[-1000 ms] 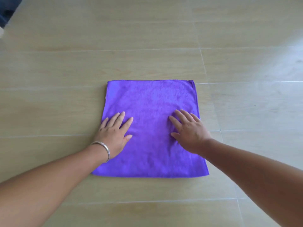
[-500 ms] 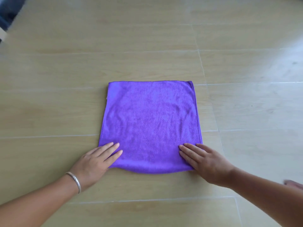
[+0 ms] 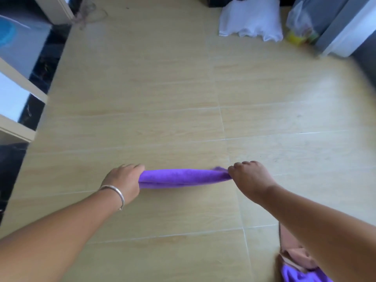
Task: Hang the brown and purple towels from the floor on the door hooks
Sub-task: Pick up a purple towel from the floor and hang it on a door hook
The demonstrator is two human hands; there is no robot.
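Hands hold the purple towel (image 3: 183, 178) stretched level above the floor (image 3: 173, 98): left hand (image 3: 124, 180) in a closed grip on one end, right hand (image 3: 251, 180) pinching the other.

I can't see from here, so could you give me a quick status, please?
Left hand and right hand each grip an end of the purple towel. Nothing in the way.

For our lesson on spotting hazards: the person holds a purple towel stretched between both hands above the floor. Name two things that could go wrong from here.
1. The purple towel is held only at its ends by the left hand and right hand; if one grip slips, it may drop back to the floor.
2. The white cloth and plastic bag lie ahead on the floor, a possible trip hazard.
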